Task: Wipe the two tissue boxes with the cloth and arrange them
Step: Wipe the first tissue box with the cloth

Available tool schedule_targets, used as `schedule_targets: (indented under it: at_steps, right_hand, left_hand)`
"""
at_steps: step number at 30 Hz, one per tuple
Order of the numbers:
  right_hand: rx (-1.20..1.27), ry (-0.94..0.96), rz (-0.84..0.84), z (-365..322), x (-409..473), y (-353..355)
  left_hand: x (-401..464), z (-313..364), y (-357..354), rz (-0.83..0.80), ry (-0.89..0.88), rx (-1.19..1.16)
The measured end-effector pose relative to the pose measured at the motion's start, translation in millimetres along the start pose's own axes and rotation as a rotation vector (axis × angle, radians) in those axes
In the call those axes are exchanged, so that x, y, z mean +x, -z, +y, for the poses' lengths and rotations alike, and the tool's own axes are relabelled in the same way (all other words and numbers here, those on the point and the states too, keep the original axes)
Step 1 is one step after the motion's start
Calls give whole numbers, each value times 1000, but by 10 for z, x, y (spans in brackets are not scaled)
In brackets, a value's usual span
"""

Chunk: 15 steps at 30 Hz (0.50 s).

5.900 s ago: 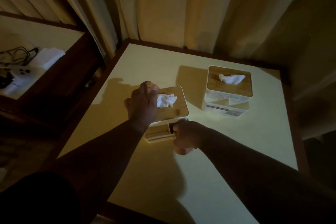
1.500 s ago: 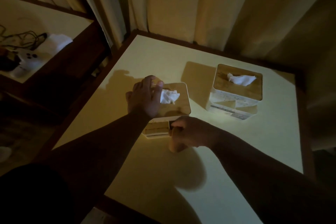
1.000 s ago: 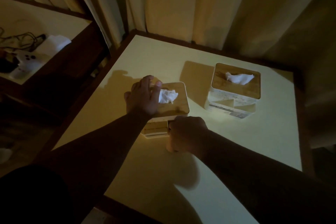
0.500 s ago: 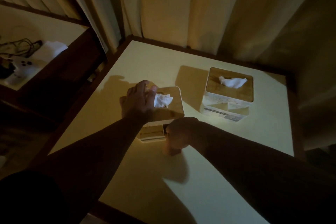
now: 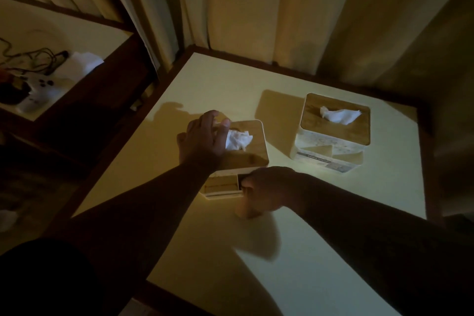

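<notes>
Hands are working in dim light on a pale table (image 5: pixel 333 213) with a dark wooden rim. The left hand (image 5: pixel 204 140) is lying flat, fingers spread, on the wooden lid of the near tissue box (image 5: pixel 246 154), beside its white tissue. The right hand (image 5: pixel 266 190) is curling into a fist against the box's front side; a pale bit, perhaps the cloth (image 5: pixel 242 211), is showing beneath it, though dimness is hiding the grip. The second tissue box (image 5: pixel 333 133) is standing apart, further right, near drawn curtains (image 5: pixel 256 7).
</notes>
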State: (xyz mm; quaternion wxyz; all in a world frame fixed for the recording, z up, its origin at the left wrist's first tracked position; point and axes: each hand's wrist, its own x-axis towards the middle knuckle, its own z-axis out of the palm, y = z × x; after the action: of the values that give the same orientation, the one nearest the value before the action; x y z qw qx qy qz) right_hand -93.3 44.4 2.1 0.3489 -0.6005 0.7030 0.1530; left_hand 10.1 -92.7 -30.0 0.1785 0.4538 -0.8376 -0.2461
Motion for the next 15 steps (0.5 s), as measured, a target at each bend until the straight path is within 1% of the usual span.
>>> schedule_targets:
  at_steps: [1, 2, 3, 5, 8, 11, 13, 15]
  right_hand:
    - [89, -20, -69, 11, 24, 25]
    - [126, -30, -110, 20, 40, 59]
    - [96, -28, -135, 21, 57, 83]
    - [-74, -23, -164, -35, 41, 115]
    - [-216, -64, -113, -111, 35, 108]
    - [-296, -62, -19, -161, 28, 92]
    - [-275, -44, 45, -155, 5, 111]
    - [-231, -23, 38, -123, -21, 137]
  left_hand:
    - [4, -8, -8, 2, 0, 3]
    - [2, 1, -11, 4, -3, 16]
    - [3, -8, -30, 9, -13, 34]
    - [-2, 7, -46, 7, -24, 65]
    - [-6, 75, -15, 16, 48, -46]
    - [-11, 78, -10, 29, 38, -56]
    - [-4, 42, -23, 19, 24, -30]
    - [-3, -13, -37, 6, -24, 38]
